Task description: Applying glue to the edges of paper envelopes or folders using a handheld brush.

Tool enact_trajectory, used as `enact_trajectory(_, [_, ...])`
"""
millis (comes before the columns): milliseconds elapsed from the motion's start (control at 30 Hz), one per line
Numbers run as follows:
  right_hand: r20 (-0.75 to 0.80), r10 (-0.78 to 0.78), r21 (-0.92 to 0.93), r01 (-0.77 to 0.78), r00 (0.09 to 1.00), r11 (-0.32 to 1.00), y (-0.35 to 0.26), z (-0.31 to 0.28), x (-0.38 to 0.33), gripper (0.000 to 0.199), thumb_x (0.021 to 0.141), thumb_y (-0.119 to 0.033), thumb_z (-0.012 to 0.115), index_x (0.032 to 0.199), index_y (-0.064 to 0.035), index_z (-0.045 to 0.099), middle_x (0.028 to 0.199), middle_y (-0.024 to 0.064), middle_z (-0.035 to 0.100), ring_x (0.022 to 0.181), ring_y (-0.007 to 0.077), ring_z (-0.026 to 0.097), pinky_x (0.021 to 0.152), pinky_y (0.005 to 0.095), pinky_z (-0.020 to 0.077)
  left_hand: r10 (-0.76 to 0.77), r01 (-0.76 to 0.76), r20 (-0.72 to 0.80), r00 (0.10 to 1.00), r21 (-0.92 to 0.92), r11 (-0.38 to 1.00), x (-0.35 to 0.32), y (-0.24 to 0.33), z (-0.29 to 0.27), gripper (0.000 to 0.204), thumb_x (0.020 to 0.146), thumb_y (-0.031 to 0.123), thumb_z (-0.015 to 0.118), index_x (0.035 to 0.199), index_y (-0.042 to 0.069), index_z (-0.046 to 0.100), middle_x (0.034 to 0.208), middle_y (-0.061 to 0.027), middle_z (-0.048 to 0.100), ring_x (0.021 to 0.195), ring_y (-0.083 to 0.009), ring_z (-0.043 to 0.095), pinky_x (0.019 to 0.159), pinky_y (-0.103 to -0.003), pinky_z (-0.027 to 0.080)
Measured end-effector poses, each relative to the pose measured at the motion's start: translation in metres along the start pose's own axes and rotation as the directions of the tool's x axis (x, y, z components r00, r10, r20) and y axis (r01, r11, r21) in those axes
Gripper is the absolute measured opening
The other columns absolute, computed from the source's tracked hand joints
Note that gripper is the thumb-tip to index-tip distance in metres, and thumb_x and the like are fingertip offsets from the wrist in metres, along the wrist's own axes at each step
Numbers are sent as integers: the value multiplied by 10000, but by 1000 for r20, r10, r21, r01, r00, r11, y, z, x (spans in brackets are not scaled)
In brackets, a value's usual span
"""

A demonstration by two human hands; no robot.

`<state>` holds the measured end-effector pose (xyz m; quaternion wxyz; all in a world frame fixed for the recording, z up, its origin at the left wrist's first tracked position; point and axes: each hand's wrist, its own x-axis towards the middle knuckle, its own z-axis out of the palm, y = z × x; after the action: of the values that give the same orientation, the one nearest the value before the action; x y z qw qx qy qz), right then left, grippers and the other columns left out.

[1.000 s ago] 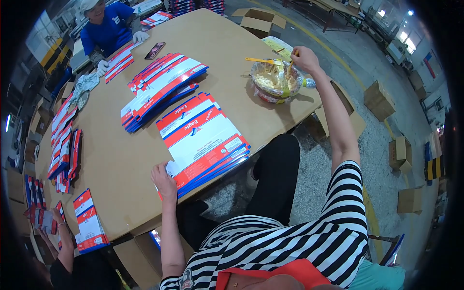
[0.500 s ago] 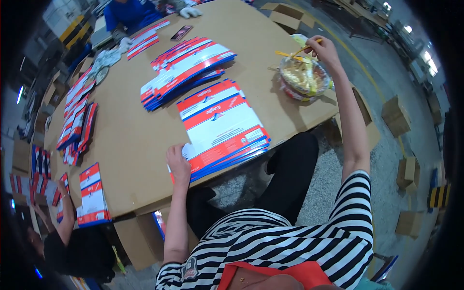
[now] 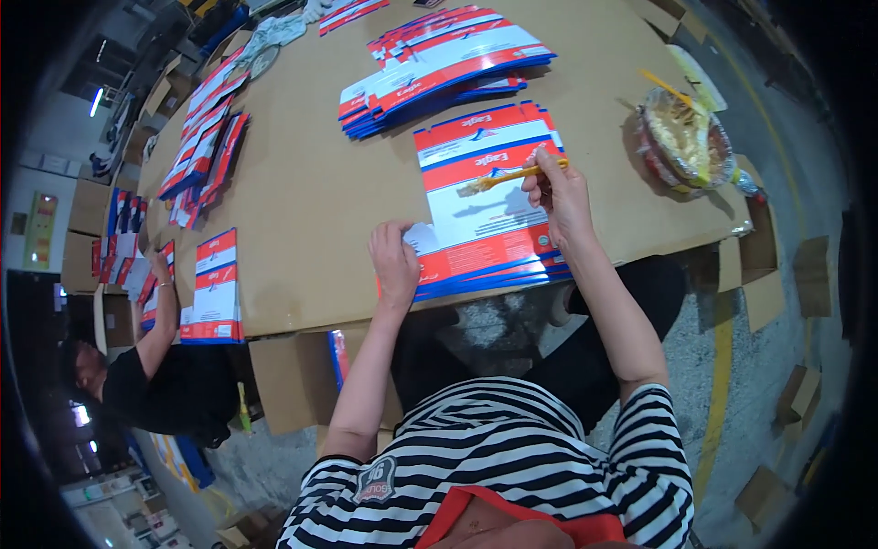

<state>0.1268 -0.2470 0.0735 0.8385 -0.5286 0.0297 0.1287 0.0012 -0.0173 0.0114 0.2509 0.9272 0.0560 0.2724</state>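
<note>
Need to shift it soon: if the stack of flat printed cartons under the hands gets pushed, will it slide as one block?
Probably not. The stack of flat cartons looks fanned at its near edge, so sheets would likely shear apart. Glossy faces suggest slipperiness. The left hand presses one corner, perhaps steadying it.

On the table (image 3: pixel 320 192), the stack of flat cartons (image 3: pixel 489 206) lies directly before the person, a second fanned stack (image 3: pixel 439 64) behind it, the wrapped bowl (image 3: pixel 684 137) to its right, more carton piles (image 3: pixel 206 137) along the left edge.
</note>
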Motion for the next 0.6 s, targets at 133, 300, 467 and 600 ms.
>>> enact_trajectory(133, [62, -31, -124, 39, 998, 991, 16, 12, -6, 326, 950, -341, 564, 850, -38, 631, 622, 20, 598, 493, 36, 506, 473, 153, 404, -11, 11, -66, 998, -7, 1000, -2, 3, -3, 227, 732, -130, 481, 908, 8, 522, 871, -147, 509, 860, -314, 519, 780, -386, 415])
enact_trajectory(300, [119, 8, -151, 10, 993, 989, 26, 15, -12, 322, 955, -330, 557, 858, -32, 631, 621, 17, 597, 497, 28, 510, 480, 150, 410, -9, 9, -76, 997, 5, 1000, -4, 5, -4, 194, 725, -116, 505, 860, 24, 513, 854, -129, 515, 844, -302, 511, 773, -384, 396])
enact_trajectory(467, [161, 42, -167, -15, 986, 986, 38, 22, -17, 316, 940, -304, 584, 844, -8, 635, 597, 16, 586, 489, 32, 509, 461, 158, 417, -10, 8, -96, 995, -21, 1000, -7, 6, -6, 185, 710, -111, 513, 820, 38, 512, 846, -114, 532, 835, -290, 512, 770, -373, 374])
enact_trajectory(600, [181, 59, -153, -31, 982, 988, 43, 25, -19, 306, 937, -295, 586, 832, -12, 633, 597, 11, 584, 491, 28, 505, 461, 158, 409, -7, 3, -97, 995, -44, 999, -9, 5, -9, 176, 704, -116, 505, 783, 40, 505, 838, -107, 553, 831, -281, 520, 775, -367, 374])
